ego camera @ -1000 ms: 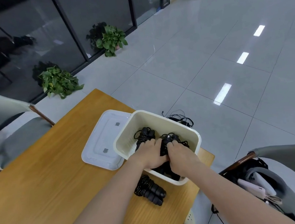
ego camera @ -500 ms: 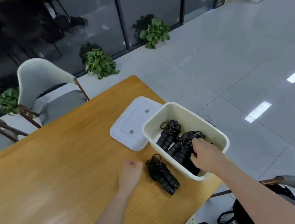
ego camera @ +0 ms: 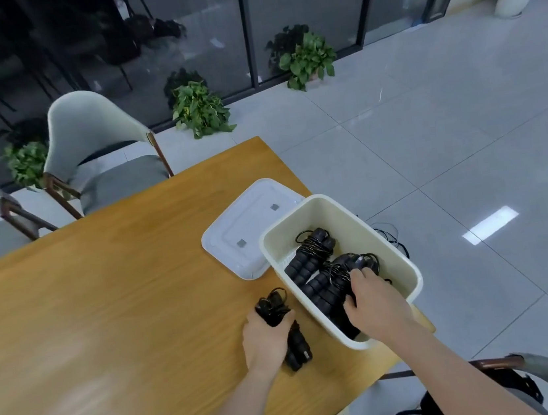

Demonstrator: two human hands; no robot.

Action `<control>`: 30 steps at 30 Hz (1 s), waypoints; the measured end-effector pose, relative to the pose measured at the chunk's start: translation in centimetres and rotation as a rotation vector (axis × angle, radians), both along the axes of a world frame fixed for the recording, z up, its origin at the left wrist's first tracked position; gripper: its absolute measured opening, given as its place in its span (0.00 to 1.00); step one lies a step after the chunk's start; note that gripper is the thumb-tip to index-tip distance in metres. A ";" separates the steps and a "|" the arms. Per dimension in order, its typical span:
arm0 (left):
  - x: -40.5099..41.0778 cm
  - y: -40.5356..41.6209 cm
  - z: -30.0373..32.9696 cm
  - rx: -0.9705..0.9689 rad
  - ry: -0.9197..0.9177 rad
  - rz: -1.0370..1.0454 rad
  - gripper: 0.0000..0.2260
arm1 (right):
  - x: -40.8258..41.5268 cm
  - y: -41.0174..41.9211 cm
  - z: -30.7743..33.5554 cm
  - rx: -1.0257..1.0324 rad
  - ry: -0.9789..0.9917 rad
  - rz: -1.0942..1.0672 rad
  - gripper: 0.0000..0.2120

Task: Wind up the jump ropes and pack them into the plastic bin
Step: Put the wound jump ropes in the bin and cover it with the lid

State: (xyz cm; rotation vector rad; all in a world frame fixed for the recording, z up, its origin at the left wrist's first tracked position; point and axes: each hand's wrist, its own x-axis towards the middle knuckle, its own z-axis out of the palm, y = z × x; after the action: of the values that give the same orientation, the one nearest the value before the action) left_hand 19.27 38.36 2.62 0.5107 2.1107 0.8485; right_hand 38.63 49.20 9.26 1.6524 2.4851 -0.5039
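Your left hand [ego camera: 264, 337] curls round the last wound jump rope [ego camera: 286, 330] on the tabletop, just beside the plastic bin [ego camera: 408, 268] at the table's right edge, close enough for a short lift in, I'd judge. Your right hand [ego camera: 372, 302] is down inside the bin, fingers bent over the packed ropes [ego camera: 318, 271], apparently pressing them aside to make room. The lid [ego camera: 251, 227] lies flat behind the bin, out of your way.
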 end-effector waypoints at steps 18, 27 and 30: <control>-0.2 13.1 13.4 0.178 0.385 -0.848 0.30 | 1.1 1.2 1.0 -0.076 0.200 0.032 0.09; 0.8 16.0 8.0 0.116 0.276 -0.877 0.27 | 2.1 1.6 0.8 -0.169 0.281 0.013 0.12; 0.3 16.0 7.1 0.110 0.278 -0.855 0.26 | 2.0 1.6 0.6 -0.171 0.289 0.006 0.13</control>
State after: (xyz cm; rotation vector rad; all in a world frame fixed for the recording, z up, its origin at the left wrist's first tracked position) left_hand 19.61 54.40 9.69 1.5156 1.7962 0.3979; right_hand 40.65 50.85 9.82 1.6052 2.5486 -0.9886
